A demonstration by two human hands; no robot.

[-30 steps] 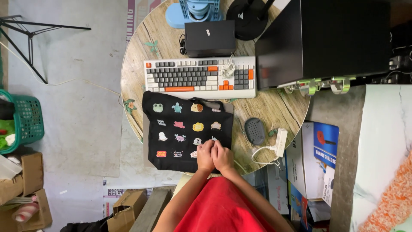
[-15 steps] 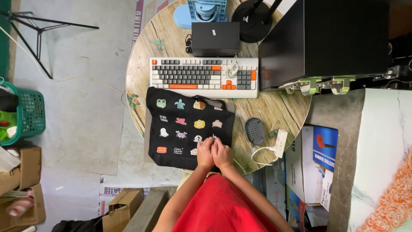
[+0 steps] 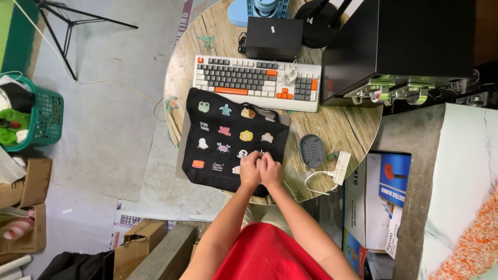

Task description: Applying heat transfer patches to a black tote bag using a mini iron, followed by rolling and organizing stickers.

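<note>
left hand (image 3: 250, 170) and right hand (image 3: 270, 170) pinch black bag (image 3: 228, 137) (colourful patches) | blue-white box (image 3: 386, 199) beside table (image 3: 342, 127)

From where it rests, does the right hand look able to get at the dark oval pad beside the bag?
Probably yes. The right hand sits on the black bag, and only bare tabletop lies between it and the oval pad.

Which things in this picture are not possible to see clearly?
- Head view: fingertips of left hand and right hand are curled under; anything they pinch on the black bag is hidden.
- Small patches on the bag: too small to identify.
- Blue fan and black box: cut off by the top edge.
</note>
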